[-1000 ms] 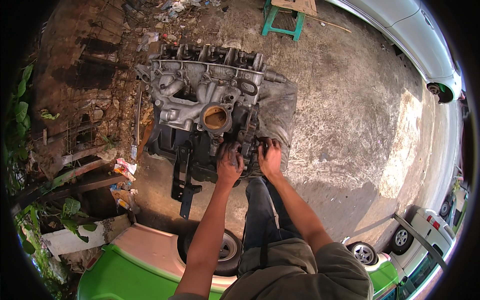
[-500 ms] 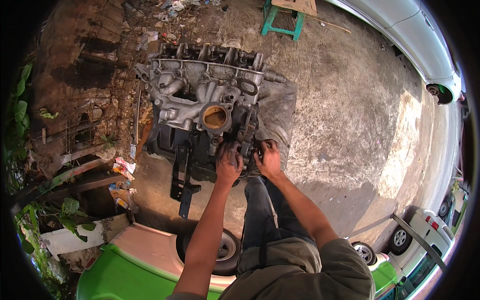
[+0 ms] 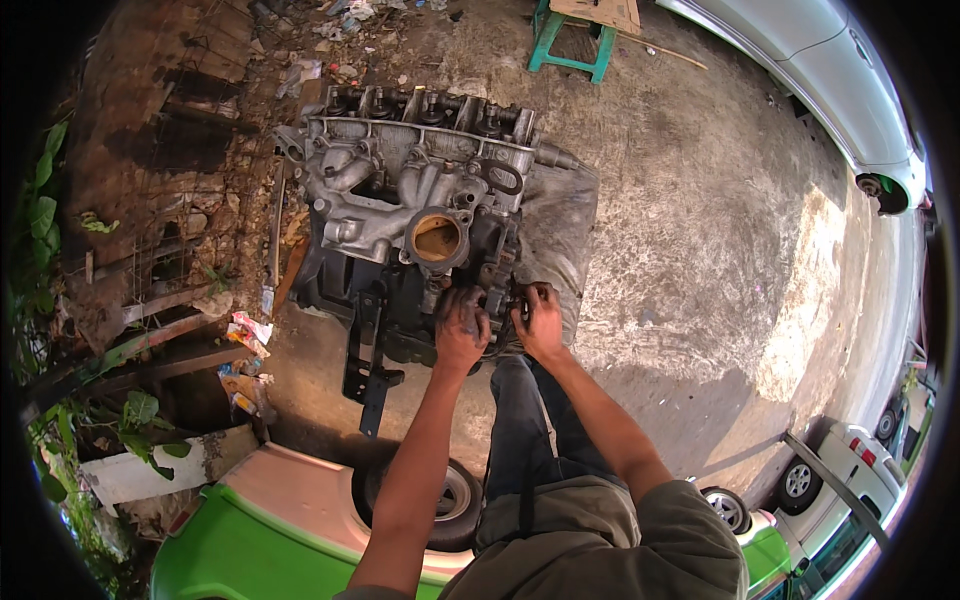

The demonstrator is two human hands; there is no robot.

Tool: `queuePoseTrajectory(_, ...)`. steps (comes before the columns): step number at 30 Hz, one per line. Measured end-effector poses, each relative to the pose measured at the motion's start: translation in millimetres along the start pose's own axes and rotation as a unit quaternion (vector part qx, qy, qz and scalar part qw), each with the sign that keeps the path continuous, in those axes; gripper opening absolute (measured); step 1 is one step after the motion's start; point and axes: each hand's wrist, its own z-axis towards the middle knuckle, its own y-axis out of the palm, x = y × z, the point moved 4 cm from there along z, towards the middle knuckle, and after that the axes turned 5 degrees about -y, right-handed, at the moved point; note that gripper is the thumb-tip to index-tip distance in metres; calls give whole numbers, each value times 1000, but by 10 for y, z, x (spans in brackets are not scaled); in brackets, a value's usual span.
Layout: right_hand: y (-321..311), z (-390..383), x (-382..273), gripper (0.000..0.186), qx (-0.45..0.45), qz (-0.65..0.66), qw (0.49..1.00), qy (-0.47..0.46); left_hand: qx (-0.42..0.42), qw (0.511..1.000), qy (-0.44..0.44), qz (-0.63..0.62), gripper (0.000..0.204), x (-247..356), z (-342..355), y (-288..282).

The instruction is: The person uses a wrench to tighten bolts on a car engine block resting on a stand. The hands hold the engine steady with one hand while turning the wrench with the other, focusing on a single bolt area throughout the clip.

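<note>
A greasy car engine (image 3: pixel 375 240) stands in front of me, its silver intake manifold (image 3: pixel 370 228) topped by a round opening (image 3: pixel 437 238) with a brownish inside. Both hands work low on its near right side. My left hand (image 3: pixel 462 325), its fingers blackened, is curled against the dark metal just below that opening. Close by on the right, my right hand (image 3: pixel 540 318) has its fingers bent and pressed together at the engine's edge. What either hand grips is hidden by the fingers and dark parts. A black metal bracket (image 3: pixel 370 375) juts from the engine toward me.
A dark, grimy sheet (image 3: pixel 560 215) lies under the engine's right side. Beyond is a green stool (image 3: pixel 575 45) with a wooden top. Litter and scrap wood (image 3: pixel 190 325) lie left. A green-and-cream car (image 3: pixel 270 520) is close behind me; a silver car (image 3: pixel 800 50) stands far right.
The view has shifted slightly, so the engine sits a little farther right in it. Both hands stay at the same spot on the engine, with only small finger movements.
</note>
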Motion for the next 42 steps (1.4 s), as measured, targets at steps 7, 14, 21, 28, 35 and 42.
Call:
queuePoseTrajectory(7, 34, 362, 440, 17, 49, -3, 995, 88, -12, 1000, 2, 4, 28, -19, -12, 10)
queuePoseTrajectory(14, 611, 571, 1257, 17, -46, 459, 778, 427, -13, 1000, 0, 0, 28, -26, -21, 15)
queuePoseTrajectory(21, 683, 669, 1475, 31, -57, 45, 938, 338, -3, 1000, 4, 2, 32, -76, -53, 48)
queuePoseTrajectory(28, 137, 514, 1241, 31, -29, 40, 943, 329, -17, 1000, -7, -13, 36, -107, -99, 83)
queuePoseTrajectory(35, -88, 113, 664, 14, 93, 245, 942, 211, -11, 1000, -2, -4, 32, -88, -79, 65)
queuePoseTrajectory(42, -147, -114, 215, 27, 68, 133, 970, 192, -4, 1000, -2, 8, 29, -60, -51, 47)
